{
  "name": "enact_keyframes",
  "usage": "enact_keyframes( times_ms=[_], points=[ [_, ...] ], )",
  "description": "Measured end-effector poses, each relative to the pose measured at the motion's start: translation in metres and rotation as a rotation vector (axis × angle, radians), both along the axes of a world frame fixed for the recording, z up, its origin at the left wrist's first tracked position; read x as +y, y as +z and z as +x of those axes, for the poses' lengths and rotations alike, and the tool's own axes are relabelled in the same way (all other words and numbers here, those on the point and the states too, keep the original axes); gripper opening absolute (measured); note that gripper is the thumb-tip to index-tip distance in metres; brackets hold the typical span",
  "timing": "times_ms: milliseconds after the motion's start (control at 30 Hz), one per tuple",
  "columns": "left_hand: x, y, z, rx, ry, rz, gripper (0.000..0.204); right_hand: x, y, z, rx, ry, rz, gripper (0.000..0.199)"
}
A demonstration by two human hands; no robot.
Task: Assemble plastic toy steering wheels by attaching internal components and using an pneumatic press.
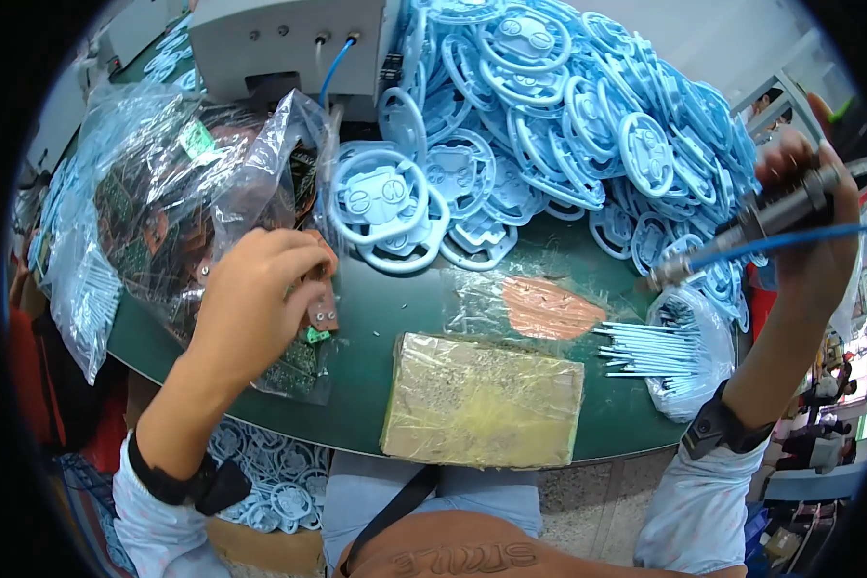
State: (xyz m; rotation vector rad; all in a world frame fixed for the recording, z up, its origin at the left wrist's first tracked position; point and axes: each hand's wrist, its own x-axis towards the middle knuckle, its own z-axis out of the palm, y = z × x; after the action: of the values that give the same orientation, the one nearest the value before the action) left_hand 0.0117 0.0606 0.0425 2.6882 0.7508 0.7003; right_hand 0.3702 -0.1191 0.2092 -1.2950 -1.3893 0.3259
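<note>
My left hand (pixel 265 289) is closed round a small orange-brown board (pixel 324 313) with silver round spots and a green piece at its lower end. It is at the edge of a clear plastic bag (pixel 154 231) full of similar boards, some brown and some green. Raised at the right, my right hand (pixel 804 183) grips a metal power screwdriver (pixel 771 217) with a blue hose. Its tip points left and down, above a bag of thin pale-blue sticks (pixel 660 347). Part of the right fingers is blurred.
A wrapped yellowish block (pixel 486 400) lies at the table's near edge. Behind it is an orange-pink patch (pixel 554 308) under clear film. Light-blue plastic ring-shaped parts (pixel 549 125) are heaped at the back. A grey machine box (pixel 289 43) stands at the back left on the green table (pixel 366 385).
</note>
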Motion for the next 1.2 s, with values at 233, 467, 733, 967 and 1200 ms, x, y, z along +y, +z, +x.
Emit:
enact_keyframes(
  times_ms=[233,467,733,967,1200],
  points=[
    [-0.078,-0.001,0.017,-0.163,-0.328,-0.218,0.036,-0.047,-0.048,-0.033,-0.637,-0.799,0.310,0.027],
    [-0.120,-0.024,0.015,-0.102,-0.437,-0.354,0.041,0.077,-0.195,-0.076,-0.934,-0.074,-0.351,0.028],
    [-0.127,-0.043,0.010,-0.173,-0.273,-0.417,0.026,0.029,-0.152,-0.074,-0.132,0.106,-0.597,0.036],
    [-0.123,-0.029,0.013,-0.211,-0.186,-0.411,0.018,-0.079,-0.178,-0.134,0.732,0.063,-0.447,0.050],
    [-0.119,-0.006,0.015,-0.284,0.047,-0.529,0.019,-0.126,-0.163,-0.135,0.243,-0.013,-0.834,0.020]
  ],
)
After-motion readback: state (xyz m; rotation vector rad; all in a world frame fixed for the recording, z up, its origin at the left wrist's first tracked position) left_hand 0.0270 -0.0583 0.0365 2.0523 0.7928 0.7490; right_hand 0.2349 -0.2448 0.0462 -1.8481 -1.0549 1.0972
